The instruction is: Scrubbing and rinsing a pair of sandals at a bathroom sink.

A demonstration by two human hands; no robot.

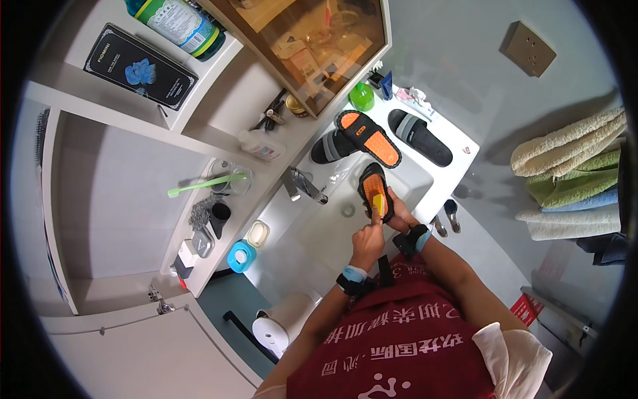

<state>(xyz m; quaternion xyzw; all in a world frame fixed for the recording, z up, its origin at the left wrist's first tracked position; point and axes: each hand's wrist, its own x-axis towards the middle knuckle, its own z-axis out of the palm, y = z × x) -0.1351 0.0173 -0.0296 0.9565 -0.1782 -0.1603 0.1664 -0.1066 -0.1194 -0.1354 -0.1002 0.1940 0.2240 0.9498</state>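
Note:
Over the white washbasin [324, 239], my right hand [400, 213] grips a black slipper [374, 182], its orange sole turned up. Against that sole my left hand [369, 243] holds a small yellow scrubbing piece [379, 203], with a finger extended along it; whether it is a brush or a sponge is unclear. Beyond the basin, another slipper with an orange-and-black sole [381, 149] lies sole up, partly across a black slipper with a grey strap [331, 148]. A third slipper [423, 139], upright, rests on the counter to the right.
A chrome faucet [309, 187] reaches over the basin from the left. Green bottle [362, 96] and toothpaste tube [416, 104] stand behind the slippers. Left are a soap dish [257, 234], blue container [241, 256] and open shelves [114, 199]. Towels [573, 174] hang at right.

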